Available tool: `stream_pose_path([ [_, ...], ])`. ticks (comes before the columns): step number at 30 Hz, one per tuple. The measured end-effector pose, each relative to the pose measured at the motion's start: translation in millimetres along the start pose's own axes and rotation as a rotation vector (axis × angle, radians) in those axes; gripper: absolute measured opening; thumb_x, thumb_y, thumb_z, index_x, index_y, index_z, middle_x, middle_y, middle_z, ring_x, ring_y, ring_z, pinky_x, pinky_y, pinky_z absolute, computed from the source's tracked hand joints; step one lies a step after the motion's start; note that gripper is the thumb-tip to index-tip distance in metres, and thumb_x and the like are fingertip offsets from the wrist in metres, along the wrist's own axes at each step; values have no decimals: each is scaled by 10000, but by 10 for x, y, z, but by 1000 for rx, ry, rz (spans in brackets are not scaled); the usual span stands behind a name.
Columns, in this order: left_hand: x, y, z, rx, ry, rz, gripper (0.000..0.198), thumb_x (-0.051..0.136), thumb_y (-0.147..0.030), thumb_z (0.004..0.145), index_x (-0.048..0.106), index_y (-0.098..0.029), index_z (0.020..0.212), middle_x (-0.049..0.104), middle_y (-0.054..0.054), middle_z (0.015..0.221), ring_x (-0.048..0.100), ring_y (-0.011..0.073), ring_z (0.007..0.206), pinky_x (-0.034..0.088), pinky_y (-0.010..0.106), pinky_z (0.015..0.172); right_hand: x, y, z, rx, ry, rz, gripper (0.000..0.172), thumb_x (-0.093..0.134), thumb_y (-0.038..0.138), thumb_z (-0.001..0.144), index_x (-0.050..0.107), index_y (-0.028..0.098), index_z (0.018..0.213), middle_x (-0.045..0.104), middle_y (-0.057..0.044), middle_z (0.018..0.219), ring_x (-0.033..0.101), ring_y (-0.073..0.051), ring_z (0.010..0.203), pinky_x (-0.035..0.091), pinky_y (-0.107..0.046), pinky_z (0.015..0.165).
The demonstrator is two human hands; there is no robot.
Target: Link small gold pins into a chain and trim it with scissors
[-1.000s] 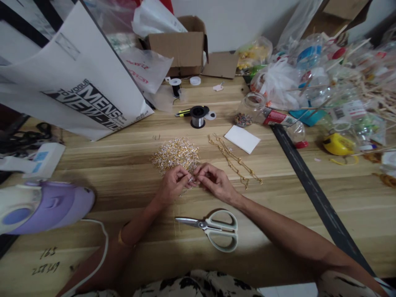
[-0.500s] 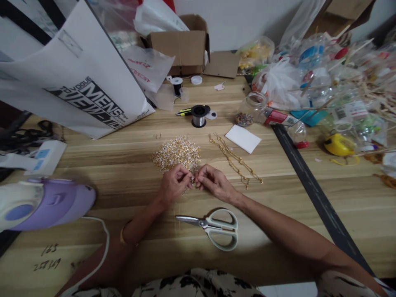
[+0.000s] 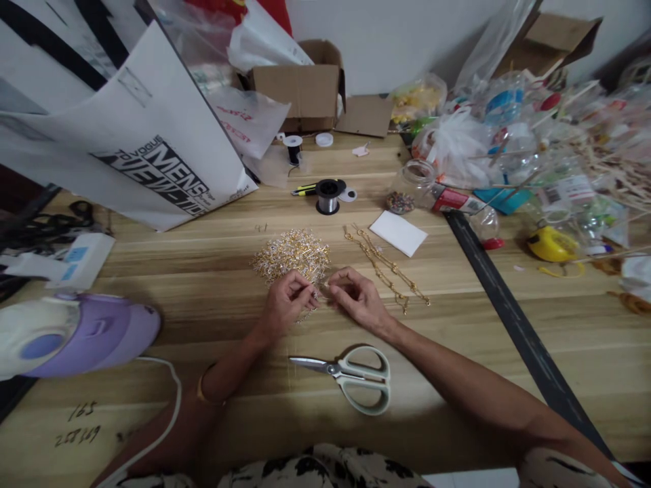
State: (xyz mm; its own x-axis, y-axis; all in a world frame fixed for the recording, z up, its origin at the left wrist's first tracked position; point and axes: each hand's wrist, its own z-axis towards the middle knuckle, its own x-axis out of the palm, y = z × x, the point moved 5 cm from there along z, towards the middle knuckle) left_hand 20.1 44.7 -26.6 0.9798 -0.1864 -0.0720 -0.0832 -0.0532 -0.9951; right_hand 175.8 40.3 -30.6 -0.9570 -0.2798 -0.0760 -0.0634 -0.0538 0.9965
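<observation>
1. Landmark: loose pile of small gold and silver-coloured metal pieces (image 3: 289,256), heaped directly on the wood-grain table (image 3: 458,291).
2. Bare left hand (image 3: 289,303): near edge of the pile, narrow thumb-and-finger pinch on a tiny shiny piece (image 3: 315,296) (too small to identify).
3. Bare right hand (image 3: 359,300): just right of the pile, fingers curled, thumb close to index; can't tell whether it grips anything.
4. Clear round jar (image 3: 421,177): beyond the pile, to the right; multicoloured beads (image 3: 400,202) cover the bottom, upper part see-through.
5. Open brown cardboard box (image 3: 296,89): well beyond the pile; white plastic sheet (image 3: 267,42) sticks up at its top, rest of the inside hidden.
6. Clear plastic bag (image 3: 427,85): far beyond the pile, to the right; yellow contents, type unclear.
7. Large white paper bag with black lettering (image 3: 132,129): beyond the pile, to the left; inside not visible.
8. Black flanged spool (image 3: 330,187): beyond the pile, slightly right; wound with silver wire (image 3: 328,204).
9. Thin gold-coloured beaded chains (image 3: 380,272): right of the pile, laid out lengthwise.
10. Steel scissors with pale green handles (image 3: 333,369): on the near side of the pile, touched by neither hand.
</observation>
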Motion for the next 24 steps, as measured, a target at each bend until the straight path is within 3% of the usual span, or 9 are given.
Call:
stream_pose_path([
  [8,-41,-42,-15,1,-63,-4,226,649,-319,747,492,-157,727,638,-15,625,664,130,552,526,210,518,-70,96,-47,-105,-89,-227,224,533,367,878,548,171,984,582,-8,752,349,-47,402,222,-194,363],
  [13,-71,-46,-16,9,-84,21,206,643,-299,750,500,-152,727,649,-3,651,670,135,566,528,212,519,-35,176,-134,-258,-99,-279,158,536,283,874,554,189,999,617,-50,871,375,-54,406,281,-216,381],
  [17,-32,-54,-31,23,-61,21,189,642,-283,754,506,-155,729,643,-6,627,673,139,581,526,215,526,42,152,-152,-305,-7,-358,244,528,248,872,532,199,1111,604,-96,1077,451,-74,476,376,-232,448],
  [20,6,-53,-37,47,-39,22,180,630,-276,762,502,-157,719,635,-9,611,671,138,582,517,210,526,94,111,-128,-313,70,-439,318,526,230,868,504,177,1181,633,-97,1025,513,-104,555,427,-237,522],
  [24,11,-8,-24,49,-35,29,168,622,-270,764,503,-158,725,629,-7,639,667,135,584,516,213,529,107,102,-92,-320,100,-428,213,510,214,881,559,168,1084,656,-63,850,589,-145,681,469,-255,637],
])
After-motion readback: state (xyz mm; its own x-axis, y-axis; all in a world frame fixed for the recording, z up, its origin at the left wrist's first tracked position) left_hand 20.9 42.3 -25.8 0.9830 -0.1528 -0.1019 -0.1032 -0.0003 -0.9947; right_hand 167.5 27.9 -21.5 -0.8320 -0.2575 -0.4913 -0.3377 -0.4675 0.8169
